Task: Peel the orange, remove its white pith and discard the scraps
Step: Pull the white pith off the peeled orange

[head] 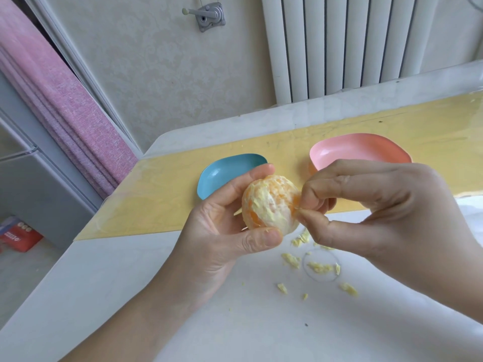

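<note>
1. While pinching a pith strand (298,210) at the orange (269,205) between thumb and forefinger, curls the other fingers of the right hand (379,205) inward.
2. Grips the fruit in the left hand (222,226), thumb below, fingertips over the top.
3. Holds it above the table (183,309), over pith scraps (318,267).
</note>
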Tool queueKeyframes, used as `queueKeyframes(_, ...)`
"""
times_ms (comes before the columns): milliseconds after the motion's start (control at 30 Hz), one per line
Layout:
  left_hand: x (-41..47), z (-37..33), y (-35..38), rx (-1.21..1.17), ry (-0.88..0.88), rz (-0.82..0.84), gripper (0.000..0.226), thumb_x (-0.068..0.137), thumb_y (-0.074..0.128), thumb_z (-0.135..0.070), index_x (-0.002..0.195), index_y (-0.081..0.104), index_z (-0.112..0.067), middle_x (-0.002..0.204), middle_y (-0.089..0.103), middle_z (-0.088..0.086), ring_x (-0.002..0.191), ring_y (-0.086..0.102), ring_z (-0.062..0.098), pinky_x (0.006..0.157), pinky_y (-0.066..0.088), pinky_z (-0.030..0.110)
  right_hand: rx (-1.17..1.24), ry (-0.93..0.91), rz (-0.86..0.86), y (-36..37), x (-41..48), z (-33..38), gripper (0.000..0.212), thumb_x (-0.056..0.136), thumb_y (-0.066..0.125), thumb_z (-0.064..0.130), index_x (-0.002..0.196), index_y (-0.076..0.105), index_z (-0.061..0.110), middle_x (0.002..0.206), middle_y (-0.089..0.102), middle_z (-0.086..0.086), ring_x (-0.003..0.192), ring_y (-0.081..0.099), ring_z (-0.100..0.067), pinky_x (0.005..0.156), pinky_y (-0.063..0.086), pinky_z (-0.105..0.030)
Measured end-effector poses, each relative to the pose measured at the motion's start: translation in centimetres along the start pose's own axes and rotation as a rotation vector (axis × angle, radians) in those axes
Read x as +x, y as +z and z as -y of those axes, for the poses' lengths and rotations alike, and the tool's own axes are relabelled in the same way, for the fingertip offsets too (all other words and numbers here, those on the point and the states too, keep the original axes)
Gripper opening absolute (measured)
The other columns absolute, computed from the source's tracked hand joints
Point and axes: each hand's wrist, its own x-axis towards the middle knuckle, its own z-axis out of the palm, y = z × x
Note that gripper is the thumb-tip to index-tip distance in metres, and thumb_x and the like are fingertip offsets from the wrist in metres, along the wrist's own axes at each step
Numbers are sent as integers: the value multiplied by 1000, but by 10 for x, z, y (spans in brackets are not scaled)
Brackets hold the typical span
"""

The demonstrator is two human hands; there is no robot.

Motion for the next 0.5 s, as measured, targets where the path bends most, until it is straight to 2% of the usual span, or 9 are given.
queueKeyframes(100, 0, 2, 2, -93, -37, 2, 67, 52, 91, -22, 114, 68, -22, 109, 66, 3, 100, 63, 16, 84, 51, 23, 21, 9, -18, 1, 0, 0, 32, 69, 75, 6, 68, 58, 33, 67, 56, 14, 63, 56, -1, 66, 38, -5)
queueKeyframes(200, 1, 2, 0, -140, -64, -17, 69, 52, 91, -24, 116, 67, -20, 113, 64, 5, 104, 60, 19, 90, 51, 27, 9, 5, -7, 2, -1, 0, 30, 69, 75, 7, 69, 58, 33, 66, 55, 15, 63, 56, -4, 66, 39, -6)
queueKeyframes(333, 2, 0, -2, -167, -61, -33, 69, 52, 91, -24, 117, 67, -21, 113, 65, 3, 105, 61, 17, 93, 50, 27, 38, 17, -38, 4, -2, -2, 19, 73, 77, 17, 72, 62, 29, 71, 58, 14, 69, 57, -6, 67, 39, -7)
queueKeyframes(400, 2, 0, -1, -171, -66, -32, 67, 50, 92, -24, 113, 69, -22, 110, 67, 2, 104, 62, 17, 89, 51, 25, 47, 14, -89, 4, 0, -2, 15, 75, 75, 25, 78, 61, 26, 77, 58, 14, 75, 58, -12, 69, 44, -15)
queueKeyframes(500, 1, -1, 0, -168, -72, -32, 68, 49, 92, -23, 113, 69, -22, 110, 67, 3, 103, 63, 18, 88, 51, 25, 38, -22, -121, 3, 0, 0, 21, 77, 73, 23, 85, 53, 21, 94, 61, 8, 91, 61, -17, 75, 50, -28)
